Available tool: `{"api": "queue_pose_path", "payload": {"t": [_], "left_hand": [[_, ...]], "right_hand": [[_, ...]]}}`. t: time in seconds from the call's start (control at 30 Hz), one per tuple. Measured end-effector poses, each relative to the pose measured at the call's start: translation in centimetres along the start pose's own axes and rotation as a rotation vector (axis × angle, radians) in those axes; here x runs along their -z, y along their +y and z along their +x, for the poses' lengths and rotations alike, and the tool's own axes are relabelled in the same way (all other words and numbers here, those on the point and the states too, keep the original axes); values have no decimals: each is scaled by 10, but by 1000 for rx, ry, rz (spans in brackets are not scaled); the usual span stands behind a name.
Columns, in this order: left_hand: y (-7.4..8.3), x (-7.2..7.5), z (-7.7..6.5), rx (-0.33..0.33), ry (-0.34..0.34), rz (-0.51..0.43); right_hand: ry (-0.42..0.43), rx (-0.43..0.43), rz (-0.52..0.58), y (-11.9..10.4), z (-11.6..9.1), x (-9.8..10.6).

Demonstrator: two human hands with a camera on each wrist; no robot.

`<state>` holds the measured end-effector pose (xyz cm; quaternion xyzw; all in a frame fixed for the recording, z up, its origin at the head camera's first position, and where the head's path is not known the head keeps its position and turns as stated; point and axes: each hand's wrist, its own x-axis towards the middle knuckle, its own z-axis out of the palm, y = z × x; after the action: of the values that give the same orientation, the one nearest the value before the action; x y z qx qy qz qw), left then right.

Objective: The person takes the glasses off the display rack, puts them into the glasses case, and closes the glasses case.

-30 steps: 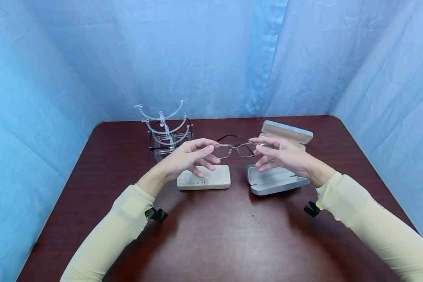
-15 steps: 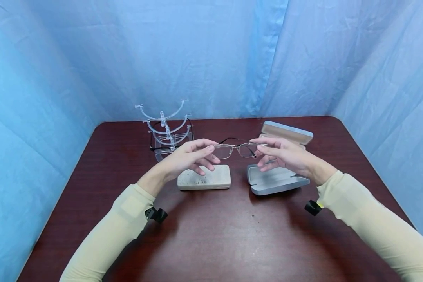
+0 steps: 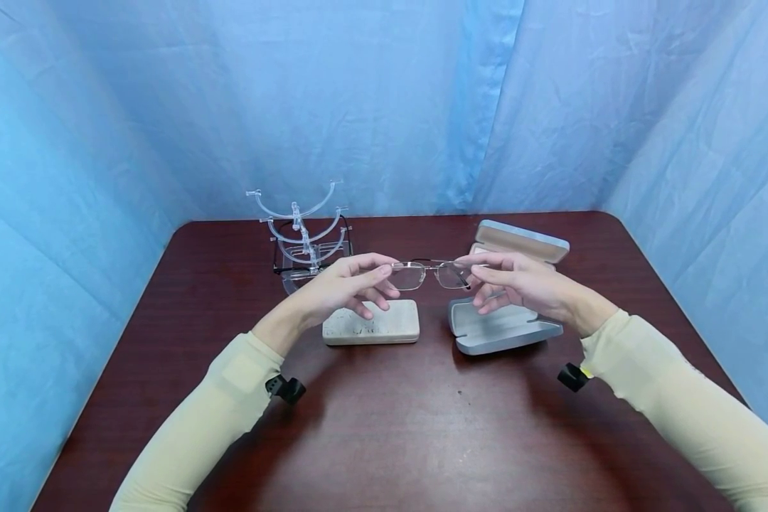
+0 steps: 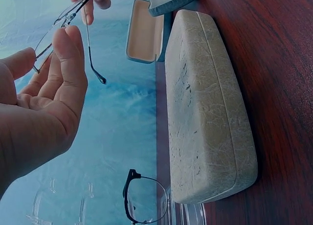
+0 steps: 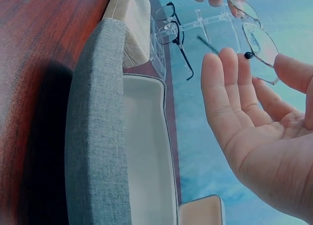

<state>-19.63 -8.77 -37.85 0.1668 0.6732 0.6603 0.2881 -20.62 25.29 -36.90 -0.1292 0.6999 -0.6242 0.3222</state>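
Wire-rimmed eyeglasses (image 3: pixel 429 267) are held above the table between both hands, lenses facing the person. My left hand (image 3: pixel 352 284) pinches their left end between thumb and index finger, the other fingers loosely spread. At the opposite end, my right hand (image 3: pixel 528 284) pinches the frame by the hinge. One dark-tipped temple arm (image 4: pixel 93 66) hangs out behind the lenses in the left wrist view. In the right wrist view a dark temple tip (image 5: pixel 248 55) lies close to the right fingertips. Below the right hand is an open grey glasses case (image 3: pixel 499 341), its visible inside pale.
A closed cream glasses case (image 3: pixel 387 327) lies below the left hand. Behind it stands a clear tiered display rack (image 3: pixel 296 213), with black-framed glasses (image 4: pixel 128 195) on its lower part. Blue curtains (image 3: pixel 384 107) surround the dark red table (image 3: pixel 422 427).
The eyeglasses have shifted slightly right with the right hand. Their rear temple arm, earlier arched above the rims, now lies low along the top of the frame. The cases and rack are unmoved.
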Motion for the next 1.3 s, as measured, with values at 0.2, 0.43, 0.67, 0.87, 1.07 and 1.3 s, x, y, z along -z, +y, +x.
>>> {"api": "queue_pose_path", "payload": {"t": [0.2, 0.43, 0.67, 0.87, 1.07, 1.3], "left_hand": [[1, -1, 2, 15, 4, 17], [1, -1, 2, 11, 7, 40], [1, -1, 0, 27, 33, 44], [-1, 0, -1, 23, 15, 38], [-1, -1, -1, 24, 3, 52], [-2, -4, 2, 16, -15, 54]], "right_hand": [[-59, 24, 18, 1, -2, 1], [-131, 61, 40, 4, -3, 4], [-137, 70, 43, 4, -4, 2], [-134, 75, 35, 2, -3, 2], [-137, 72, 29, 2, -4, 2], [-137, 67, 7, 1, -6, 6]]}}
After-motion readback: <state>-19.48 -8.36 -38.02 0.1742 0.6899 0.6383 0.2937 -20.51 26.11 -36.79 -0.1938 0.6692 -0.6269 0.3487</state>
